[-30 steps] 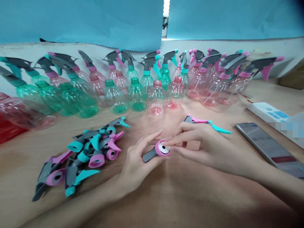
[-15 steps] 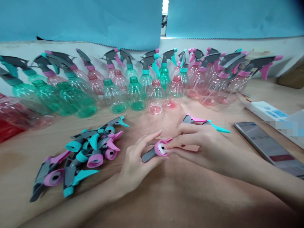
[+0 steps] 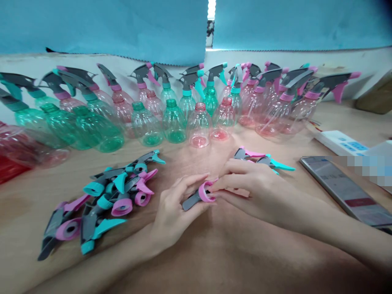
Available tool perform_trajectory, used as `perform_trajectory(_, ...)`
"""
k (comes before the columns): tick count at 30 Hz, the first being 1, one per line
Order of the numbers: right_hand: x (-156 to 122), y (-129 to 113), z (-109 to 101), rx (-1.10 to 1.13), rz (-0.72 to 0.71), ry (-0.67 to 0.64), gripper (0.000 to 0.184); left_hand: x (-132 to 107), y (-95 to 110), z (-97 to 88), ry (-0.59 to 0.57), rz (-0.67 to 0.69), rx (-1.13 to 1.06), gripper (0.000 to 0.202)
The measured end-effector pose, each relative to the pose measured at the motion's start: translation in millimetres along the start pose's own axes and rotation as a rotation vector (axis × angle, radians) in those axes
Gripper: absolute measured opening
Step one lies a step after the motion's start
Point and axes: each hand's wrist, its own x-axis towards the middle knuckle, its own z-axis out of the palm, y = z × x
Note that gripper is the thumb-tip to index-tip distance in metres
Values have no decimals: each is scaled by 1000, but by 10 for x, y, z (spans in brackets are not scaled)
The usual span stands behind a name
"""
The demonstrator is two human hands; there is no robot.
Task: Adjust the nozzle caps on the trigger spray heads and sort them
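My left hand [image 3: 176, 212] grips a grey spray head with a pink screw collar [image 3: 200, 194], fingers wrapped under its grey body. My right hand [image 3: 248, 188] pinches the pink collar from the right with thumb and forefinger. A heap of loose spray heads [image 3: 104, 200], grey with pink or teal parts, lies to the left of my left hand. Two more spray heads [image 3: 263, 160] lie just behind my right hand.
Rows of green and pink plastic bottles [image 3: 171, 120], some capped with spray heads, stand along the back of the wooden table [image 3: 214, 253]. A phone [image 3: 346, 190] lies at the right, a white power strip [image 3: 339, 143] beyond it. Red bottles [image 3: 12, 155] lie at far left.
The pink collar has turned in my fingers, so its white inside no longer faces me. Both hands stay in nearly the same place.
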Motion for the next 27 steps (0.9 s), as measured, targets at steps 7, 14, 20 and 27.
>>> perform_trajectory(7,-29,42,-59,-66,-1,-104,15,-12,-3,12,-74,43,-87,42)
perform_trajectory(14,-29,85,-100,-86,-3,-152,15,2,15,5,-53,1,-92,41)
perform_trajectory(20,-23,48,7,37,6,-53,10,-10,13,10,-21,63,-105,38)
perform_trajectory(27,-17,42,-4,13,17,-70,13,-26,18,38,-15,74,-67,38)
